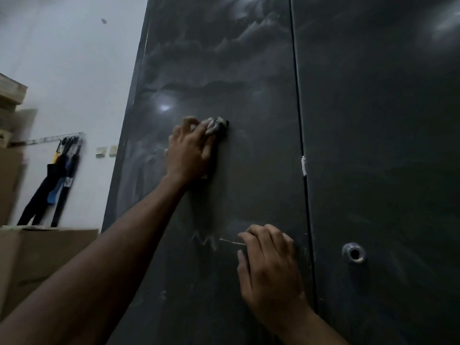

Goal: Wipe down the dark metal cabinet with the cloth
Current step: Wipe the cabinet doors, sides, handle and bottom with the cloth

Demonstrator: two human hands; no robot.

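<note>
The dark metal cabinet [261, 70] fills the middle and right of the view, its two doors meeting at a vertical seam. Hazy wipe streaks cover the upper left door. My left hand [190, 150] presses a crumpled grey-white cloth [215, 125] against the left door at mid height; only the cloth's top edge shows past my fingers. My right hand [267, 267] rests lower on the same door near the seam, fingers curled with the tips on the metal, holding nothing that I can see.
A round lock hole [353, 253] sits in the right door. A white scrap [303, 165] sticks in the seam. Cardboard boxes [44, 255] stand at the left against a white wall, with dark items hanging from a rail [57, 180].
</note>
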